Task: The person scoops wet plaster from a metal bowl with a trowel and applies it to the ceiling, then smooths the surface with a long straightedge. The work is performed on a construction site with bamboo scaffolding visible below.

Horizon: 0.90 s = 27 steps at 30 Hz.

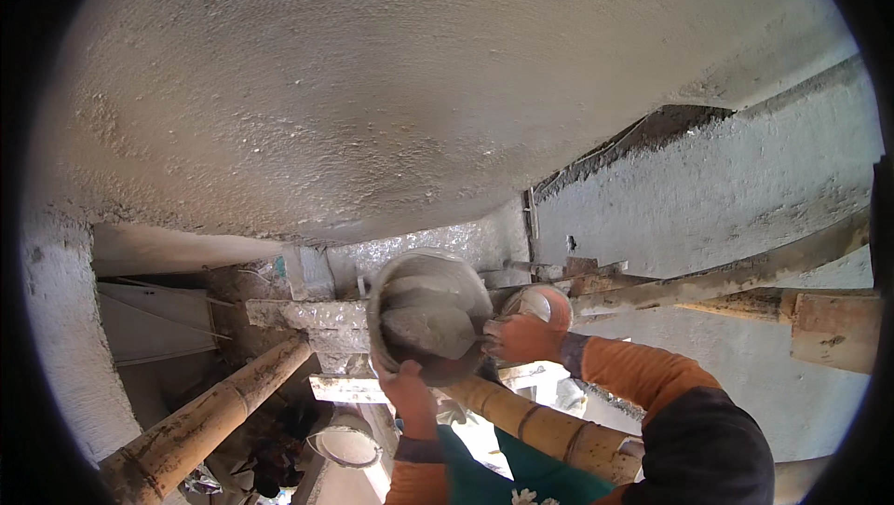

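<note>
the left hand (410,401) has its fingers clamped on the lower left rim of a round bucket (380,337), thumb over the edge. the bucket, crusted with dried grey, tips its mouth toward the wearer; inside sits a smooth, wet lump of grey mortar (430,330). the right hand (523,338) has its fingers curled close at the right rim; whether they grip the rim or something else, i cannot tell. it partly covers a reddish round bowl (560,307). smooth jointed bamboo (549,426) passes below. the bucket blocks part of a rough, smeared plank (303,315), right of its left end. lower down stands a second pale bucket (345,447). beyond spreads grainy, pitted plaster (400,86).
</note>
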Available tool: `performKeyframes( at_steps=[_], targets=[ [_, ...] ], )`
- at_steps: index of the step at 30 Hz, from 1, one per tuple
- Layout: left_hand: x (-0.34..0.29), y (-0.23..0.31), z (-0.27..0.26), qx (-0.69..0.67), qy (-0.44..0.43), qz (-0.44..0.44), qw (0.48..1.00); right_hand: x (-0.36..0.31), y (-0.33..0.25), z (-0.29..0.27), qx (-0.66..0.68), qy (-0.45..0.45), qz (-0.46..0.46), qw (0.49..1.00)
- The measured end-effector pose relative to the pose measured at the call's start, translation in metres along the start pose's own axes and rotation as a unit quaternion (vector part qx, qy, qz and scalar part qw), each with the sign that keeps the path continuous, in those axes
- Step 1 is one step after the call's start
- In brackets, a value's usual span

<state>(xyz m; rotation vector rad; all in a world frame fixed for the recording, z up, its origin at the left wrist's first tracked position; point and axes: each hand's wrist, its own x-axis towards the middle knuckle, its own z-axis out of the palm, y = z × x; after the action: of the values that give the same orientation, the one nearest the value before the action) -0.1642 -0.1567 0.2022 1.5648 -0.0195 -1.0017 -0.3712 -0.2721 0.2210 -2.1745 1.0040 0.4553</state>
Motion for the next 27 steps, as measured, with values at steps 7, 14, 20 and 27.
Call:
performKeyframes(
  at_steps=[7,14,20,27],
  targets=[
    [0.010,-0.001,0.019,-0.020,0.024,-0.060,0.998,-0.019,0.098,-0.178,0.139,0.127,0.129,0.974],
    [-0.014,0.016,0.037,0.036,0.020,-0.075,0.996,-0.152,0.080,-0.251,0.074,0.165,0.089,0.979],
    [-0.058,0.022,0.093,0.114,-0.103,0.043,0.987,-0.081,0.063,-0.097,-0.148,-0.079,0.051,0.984],
    [-0.050,0.030,0.085,0.084,-0.063,-0.015,0.994,-0.065,0.094,-0.023,0.097,-0.013,0.007,0.995]
  ],
)
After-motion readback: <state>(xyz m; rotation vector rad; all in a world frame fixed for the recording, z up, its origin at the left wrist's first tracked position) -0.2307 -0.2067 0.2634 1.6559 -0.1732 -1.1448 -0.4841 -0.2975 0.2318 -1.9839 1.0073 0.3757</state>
